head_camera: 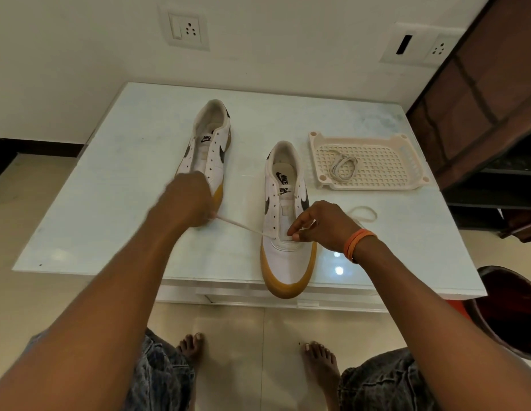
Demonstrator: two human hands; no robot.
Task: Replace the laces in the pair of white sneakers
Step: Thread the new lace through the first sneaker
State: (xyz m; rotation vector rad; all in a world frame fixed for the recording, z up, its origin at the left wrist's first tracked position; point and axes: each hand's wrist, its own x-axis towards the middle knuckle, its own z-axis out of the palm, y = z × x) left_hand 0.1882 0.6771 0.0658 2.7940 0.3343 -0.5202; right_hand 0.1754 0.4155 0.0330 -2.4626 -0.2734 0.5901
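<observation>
White lace point(243, 228) runs taut from the lowest eyelets of the near shoe point(286, 232) out to the left, and we judge the first row is just being threaded. We keep this shoe at the near edge of the worktop point(110, 173), toe toward us, so the eyelets sit close below both hands. Our left hand point(185, 201) has its grip curled round the lace end, arm stretched forward and pulling away from the shoe. Our right hand point(325, 225) pinches the lace at the right eyelet, wrist bent inward. The far shoe point(211, 143) waits unlaced on the left. Another lace point(344, 167) lies coiled in the tray point(406, 161) on the right.
</observation>
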